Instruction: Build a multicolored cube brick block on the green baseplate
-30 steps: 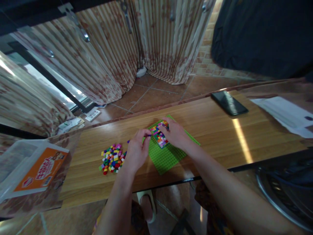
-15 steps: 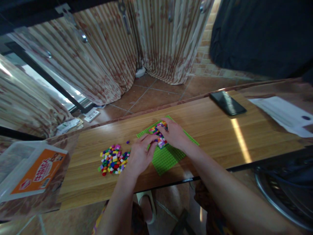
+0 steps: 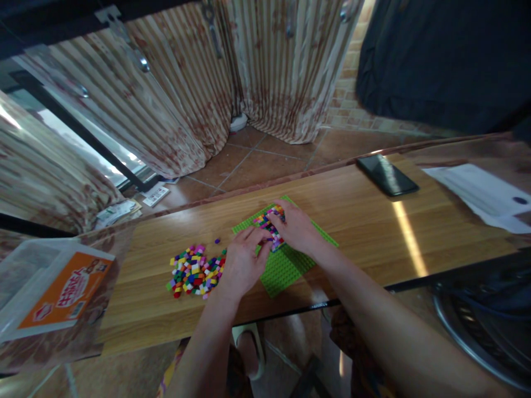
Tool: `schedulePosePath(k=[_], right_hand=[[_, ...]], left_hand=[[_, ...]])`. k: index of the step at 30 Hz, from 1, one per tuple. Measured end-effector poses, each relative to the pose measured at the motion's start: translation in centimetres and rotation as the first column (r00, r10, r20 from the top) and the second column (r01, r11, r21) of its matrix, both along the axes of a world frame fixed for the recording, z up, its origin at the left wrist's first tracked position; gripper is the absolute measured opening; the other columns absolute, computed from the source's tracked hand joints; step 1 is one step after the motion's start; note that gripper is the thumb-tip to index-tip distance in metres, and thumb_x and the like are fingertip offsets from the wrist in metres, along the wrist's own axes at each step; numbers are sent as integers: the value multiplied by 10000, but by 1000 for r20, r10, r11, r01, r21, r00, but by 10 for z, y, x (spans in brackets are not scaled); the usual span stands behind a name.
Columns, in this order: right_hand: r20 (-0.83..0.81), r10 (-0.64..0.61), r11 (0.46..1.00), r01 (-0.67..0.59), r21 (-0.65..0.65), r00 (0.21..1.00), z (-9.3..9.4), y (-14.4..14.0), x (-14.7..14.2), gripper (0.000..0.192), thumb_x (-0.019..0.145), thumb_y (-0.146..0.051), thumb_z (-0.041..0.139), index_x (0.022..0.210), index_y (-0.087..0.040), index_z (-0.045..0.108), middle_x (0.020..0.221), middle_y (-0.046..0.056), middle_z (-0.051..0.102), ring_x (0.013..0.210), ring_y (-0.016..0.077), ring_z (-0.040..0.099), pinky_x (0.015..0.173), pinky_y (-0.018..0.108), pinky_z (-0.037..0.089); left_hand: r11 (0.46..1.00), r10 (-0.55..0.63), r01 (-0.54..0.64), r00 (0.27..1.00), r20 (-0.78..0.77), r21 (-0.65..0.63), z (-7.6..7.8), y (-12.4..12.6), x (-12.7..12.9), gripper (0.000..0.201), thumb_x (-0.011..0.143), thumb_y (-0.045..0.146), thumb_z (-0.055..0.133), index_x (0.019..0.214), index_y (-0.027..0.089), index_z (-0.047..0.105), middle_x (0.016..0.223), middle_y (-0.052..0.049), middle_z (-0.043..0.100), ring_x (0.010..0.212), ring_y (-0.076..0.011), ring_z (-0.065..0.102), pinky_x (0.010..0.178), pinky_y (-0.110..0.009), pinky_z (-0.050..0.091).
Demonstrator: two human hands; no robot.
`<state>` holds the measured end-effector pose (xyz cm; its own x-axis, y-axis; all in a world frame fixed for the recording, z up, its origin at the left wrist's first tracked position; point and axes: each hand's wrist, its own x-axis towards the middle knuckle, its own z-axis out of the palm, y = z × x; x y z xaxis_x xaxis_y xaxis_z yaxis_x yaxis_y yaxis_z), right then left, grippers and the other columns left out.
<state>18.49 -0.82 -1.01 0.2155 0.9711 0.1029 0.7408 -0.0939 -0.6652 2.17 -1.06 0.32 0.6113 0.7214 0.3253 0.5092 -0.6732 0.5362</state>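
Observation:
A green studded baseplate (image 3: 286,271) lies on the wooden board with a patch of multicoloured building bricks (image 3: 265,220) on its far part. My left hand (image 3: 244,260) reaches over the near left side, thumb and forefinger pinched on a small purple brick (image 3: 269,239) at the patch's lower edge. My right hand (image 3: 299,228) rests over the patch's right side, with thumb and fingers curled against the bricks; its fingertips are partly hidden. Left of my left hand spreads a pile of loose bricks (image 3: 193,271), and one purple brick (image 3: 217,241) lies apart from it.
On the wooden board (image 3: 332,193) a black phone (image 3: 388,175) lies to the right, beside white paper (image 3: 481,190). A clear plastic box (image 3: 41,260) with an orange label stands at the left. The board's near edge runs above my legs.
My left hand has moved slightly right, bringing the purple brick against the patch's lower part. More of the loose pile shows beside it. My right hand has stayed put.

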Motion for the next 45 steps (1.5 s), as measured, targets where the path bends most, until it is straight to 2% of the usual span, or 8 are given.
schedulePosePath(k=[13, 20, 27, 33, 38, 41, 45], right_hand=[[9, -3, 1000, 3, -5, 1000, -3, 1, 0, 439, 924, -365, 473, 1298, -138, 511, 1198, 156, 644, 1128, 246, 593, 985, 374, 435], [15, -3, 1000, 3, 5, 1000, -2, 0, -1, 435, 929, -354, 465, 1296, -126, 514, 1191, 156, 648, 1129, 246, 592, 986, 372, 432], [18, 5, 1000, -6, 2, 1000, -2, 0, -1, 449, 938, -364, 448, 1298, -103, 511, 1171, 171, 652, 1140, 254, 582, 983, 376, 430], [24, 3, 1000, -4, 14, 1000, -6, 2, -1, 436, 936, -365, 455, 1291, -121, 515, 1168, 163, 654, 1142, 252, 581, 974, 378, 433], [20, 7, 1000, -8, 23, 1000, -5, 1, -1, 436, 942, -359, 444, 1293, -111, 512, 1188, 164, 648, 1136, 255, 585, 983, 382, 430], [21, 6, 1000, -6, 10, 1000, -3, 1, -1, 434, 946, -357, 437, 1292, -108, 516, 1174, 162, 655, 1138, 252, 586, 991, 373, 425], [22, 3, 1000, -3, -1, 1000, -2, 0, -1, 440, 948, -355, 437, 1304, -107, 507, 1185, 164, 651, 1160, 247, 576, 990, 368, 427]], left_hand=[[1000, 25, -25, 999, 40, 6, -3, -2, 8, 101, 869, 179, 574, 835, 223, 658, 847, -20, 678, 853, -176, 624, 837, -334, 468], [991, 135, -134, 988, 72, -21, -8, -7, 12, 80, 822, 144, 625, 796, 213, 657, 838, -16, 680, 870, -189, 621, 837, -351, 460], [968, 239, -226, 962, 132, -108, -14, -12, 16, 73, 795, 127, 628, 794, 199, 624, 784, -8, 645, 794, -171, 601, 748, -310, 462], [965, 214, -177, 958, 191, -193, -15, -6, 13, 101, 759, 96, 653, 748, 194, 631, 743, 20, 628, 706, -124, 578, 703, -255, 453], [966, 173, -127, 964, 200, -225, -12, -3, 9, 82, 744, 123, 675, 752, 190, 629, 760, 18, 634, 706, -123, 579, 710, -251, 458], [961, 149, -91, 967, 209, -260, -8, -3, 7, 78, 752, 109, 644, 765, 185, 636, 762, 13, 640, 709, -125, 583, 712, -249, 460], [940, 178, -95, 956, 234, -328, -8, -1, 6, 102, 789, 109, 573, 758, 177, 643, 747, 7, 653, 729, -132, 594, 738, -255, 457]])
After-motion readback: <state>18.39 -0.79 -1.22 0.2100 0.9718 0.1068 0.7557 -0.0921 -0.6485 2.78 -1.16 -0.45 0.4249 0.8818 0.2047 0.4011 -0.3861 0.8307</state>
